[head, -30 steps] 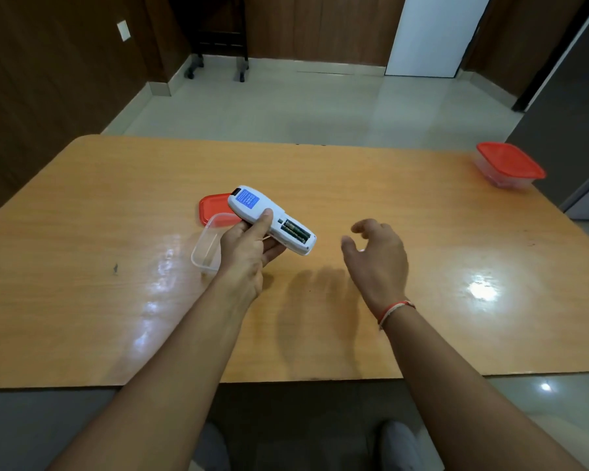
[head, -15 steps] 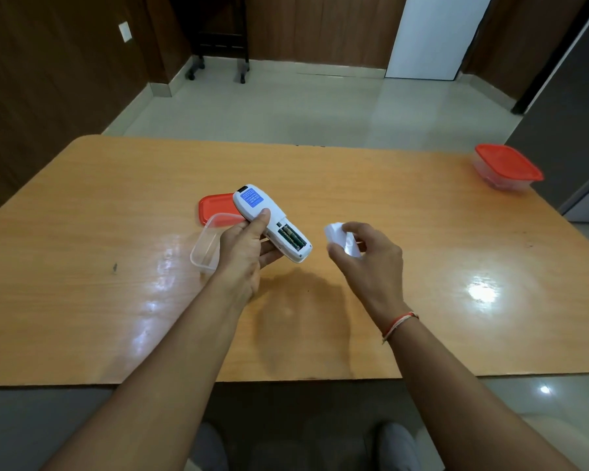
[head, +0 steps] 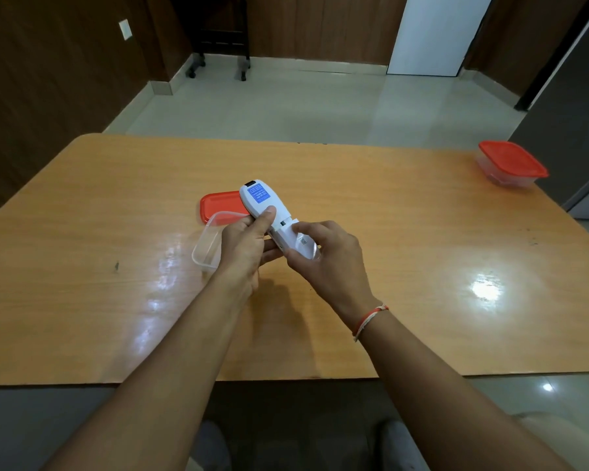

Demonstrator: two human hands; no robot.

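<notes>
Head view: the left grip (head: 244, 248), a bare hand, is curled round the white remote (head: 259, 198) and holds it up above the middle of the bench (head: 422, 266). The thumb lies along the remote's back, just below its blue label. The remote lies back-up and slants, with its top end towards the far edge and its lower end towards the near right.

The right grip (head: 330, 256), the other bare hand, pinches the white battery cover (head: 295, 237) between thumb and fingers. The cover lies against the lower back of the remote, over the battery bay. Whether it is fully seated cannot be told, as the fingers hide its lower end. A red and white thread band (head: 371, 319) sits on the right wrist.

Behind the left grip, a clear open tub (head: 204, 253) stands on the bench, left of the middle. A red lid (head: 218, 207) lies flat just beyond the tub, touching or overlapping its far rim. A second tub with a red lid on it (head: 510, 164) stands at the far right corner, well apart from both grips.
</notes>
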